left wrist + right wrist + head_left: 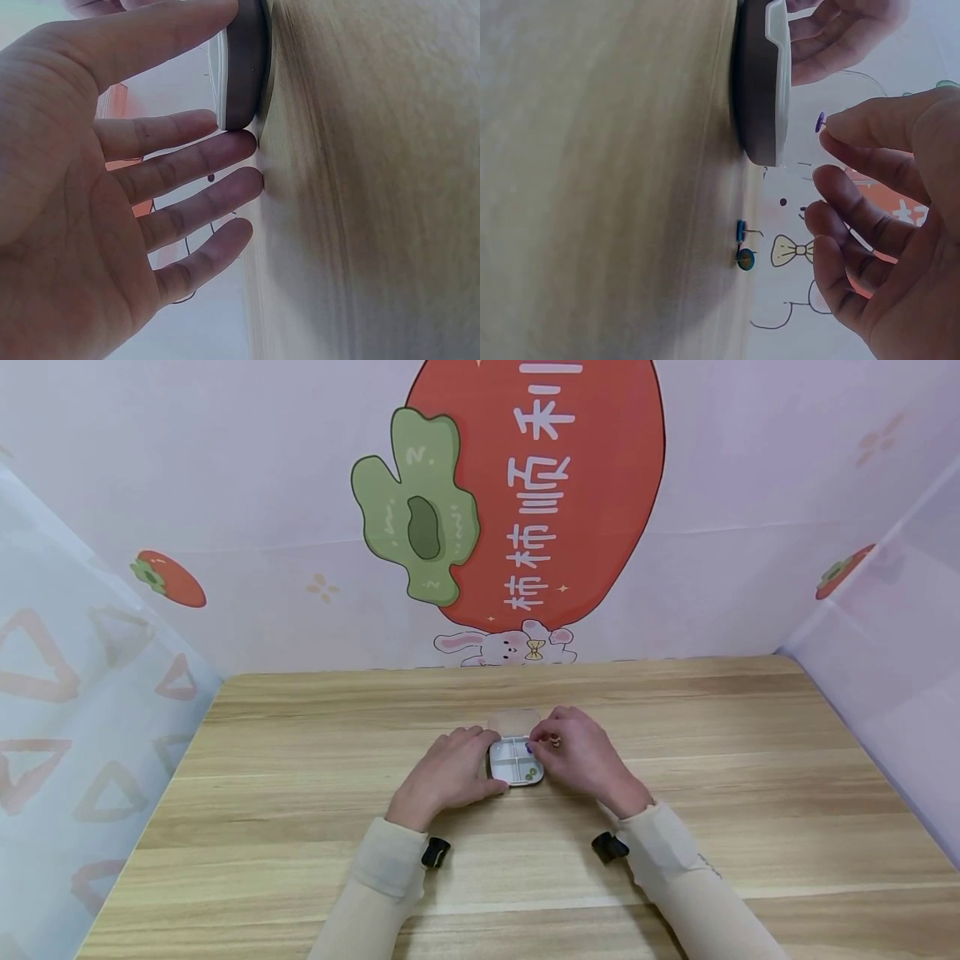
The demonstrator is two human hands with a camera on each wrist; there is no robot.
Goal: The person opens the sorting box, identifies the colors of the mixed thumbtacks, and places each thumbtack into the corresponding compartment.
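Note:
A small divided box with a pale inside and dark outer wall sits on the table, its clear lid folded back on the far side. My left hand holds it at the left, thumb at the near edge and index finger at the far corner. Between the thumb and index finger of my right hand is a purple thumbtack, pinched over the box's far right compartment. Green thumbtacks lie in the near right compartment. The right hand's other fingers are bent and hold nothing.
Two teal thumbtacks lie on the wooden table beyond the box, below the right hand in the right wrist view. A printed cloth rises at the table's back edge, and patterned cloth hangs along both sides.

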